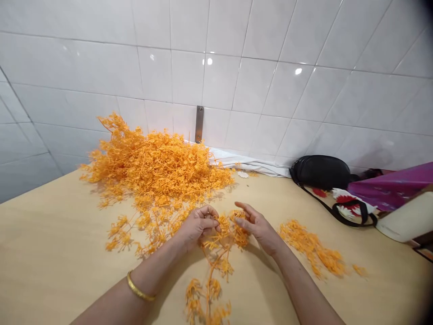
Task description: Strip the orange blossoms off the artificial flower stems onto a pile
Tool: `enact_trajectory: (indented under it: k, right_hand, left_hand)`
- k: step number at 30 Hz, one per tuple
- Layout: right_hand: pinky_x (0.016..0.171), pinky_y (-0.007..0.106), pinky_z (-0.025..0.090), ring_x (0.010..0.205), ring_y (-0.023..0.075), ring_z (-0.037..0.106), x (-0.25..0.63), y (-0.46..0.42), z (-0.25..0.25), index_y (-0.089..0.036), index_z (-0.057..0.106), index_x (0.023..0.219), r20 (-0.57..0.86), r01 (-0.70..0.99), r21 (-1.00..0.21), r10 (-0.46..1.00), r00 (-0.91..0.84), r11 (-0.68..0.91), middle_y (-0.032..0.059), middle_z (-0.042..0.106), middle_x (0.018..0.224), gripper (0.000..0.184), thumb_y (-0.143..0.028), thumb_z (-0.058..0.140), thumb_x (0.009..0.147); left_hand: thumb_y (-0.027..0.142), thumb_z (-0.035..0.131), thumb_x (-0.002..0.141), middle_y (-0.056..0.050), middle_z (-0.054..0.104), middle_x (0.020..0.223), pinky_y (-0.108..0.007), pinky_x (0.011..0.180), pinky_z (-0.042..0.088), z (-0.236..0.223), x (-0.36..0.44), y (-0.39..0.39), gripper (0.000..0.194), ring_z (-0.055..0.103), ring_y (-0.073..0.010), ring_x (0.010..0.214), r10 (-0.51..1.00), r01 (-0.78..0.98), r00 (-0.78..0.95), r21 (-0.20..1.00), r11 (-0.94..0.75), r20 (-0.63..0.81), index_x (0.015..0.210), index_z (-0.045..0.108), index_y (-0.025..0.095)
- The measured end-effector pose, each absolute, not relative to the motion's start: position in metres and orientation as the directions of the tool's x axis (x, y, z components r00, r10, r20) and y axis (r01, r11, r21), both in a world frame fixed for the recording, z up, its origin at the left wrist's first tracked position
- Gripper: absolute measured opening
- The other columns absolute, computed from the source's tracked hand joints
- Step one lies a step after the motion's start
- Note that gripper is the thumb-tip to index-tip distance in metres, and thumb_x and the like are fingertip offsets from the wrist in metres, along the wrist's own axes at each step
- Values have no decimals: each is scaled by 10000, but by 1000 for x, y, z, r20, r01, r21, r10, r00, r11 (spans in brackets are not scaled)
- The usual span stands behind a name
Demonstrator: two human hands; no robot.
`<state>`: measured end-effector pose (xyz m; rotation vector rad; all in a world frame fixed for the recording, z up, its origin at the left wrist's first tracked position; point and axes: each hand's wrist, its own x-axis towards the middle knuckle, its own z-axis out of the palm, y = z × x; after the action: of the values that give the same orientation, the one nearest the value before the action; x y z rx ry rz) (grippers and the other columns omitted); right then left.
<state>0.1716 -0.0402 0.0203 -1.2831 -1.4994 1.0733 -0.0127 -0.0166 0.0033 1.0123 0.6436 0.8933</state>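
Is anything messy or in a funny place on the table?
Yes, a little. Loose orange sprigs lie scattered away from the big orange pile, and a smaller heap sits apart beside the right hand. One white flower lies alone near the wall. Nothing looks broken.
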Motion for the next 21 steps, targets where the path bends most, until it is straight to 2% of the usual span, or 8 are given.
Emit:
enact_trajectory:
  k: [3,5,8,11,13,16,19,21]
  right_hand:
    - [495,198,370,545,92,481,168,-45,22,-170,501,1044,-42,237,-971,971,-234,15,-24,518,641,483,-386,631,633]
    - [432,179,315,450,65,407,166,-48,25,-169,505,999,-74,265,-964,960,-269,0,-61,462,547,435,-368,631,633]
    - [432,177,312,464,65,416,164,-50,28,-169,519,937,-65,330,-943,956,-286,34,-44,510,593,355,-322,624,635]
    - [463,196,350,509,91,466,164,-47,23,-170,508,968,-35,412,-909,974,-223,62,-15,552,660,366,-297,605,639]
    - [489,214,376,533,104,487,165,-42,14,-177,477,1042,43,474,-876,994,-98,85,3,559,721,424,-309,584,653]
    - [549,250,409,602,127,507,167,-36,5,-177,439,1106,217,555,-820,973,83,136,34,546,821,448,-346,524,700]
    - [678,299,411,774,175,510,164,-37,8,-164,497,1010,482,676,-687,863,153,265,65,541,883,328,-340,492,733]
    - [744,318,385,839,191,495,158,-43,15,-169,535,888,624,733,-572,775,98,368,71,547,882,198,-305,457,767]
  left_hand:
    - [66,538,551,28,523,460,-141,362,208,2,-9,-16,145,340,-21,332,912,-247,406,955,163,-51,621,454,161]
    - [73,524,551,58,467,407,-144,366,244,0,-5,-14,142,380,-42,341,949,-175,315,981,86,-27,635,463,170]
    - [98,490,582,90,376,348,-151,342,222,-2,-1,-11,101,320,-42,302,968,-72,249,996,47,-28,645,473,175]
    - [106,455,602,78,349,341,-160,335,192,0,0,-11,117,279,-33,301,971,-12,239,1000,28,-25,508,427,168]
    - [96,456,590,71,348,340,-164,339,189,1,-1,-12,153,284,-33,310,969,0,246,1000,22,-21,462,410,166]
    - [63,474,548,69,378,352,-161,347,201,0,-3,-11,106,308,-36,323,949,30,309,998,56,-63,496,472,155]
    - [39,461,537,73,392,386,-151,361,231,-7,-4,-8,118,329,-35,341,942,-3,328,997,74,-69,530,463,157]
    - [42,443,562,74,391,412,-147,369,243,-12,-3,-7,125,328,-32,351,958,-71,285,996,52,-30,540,424,164]
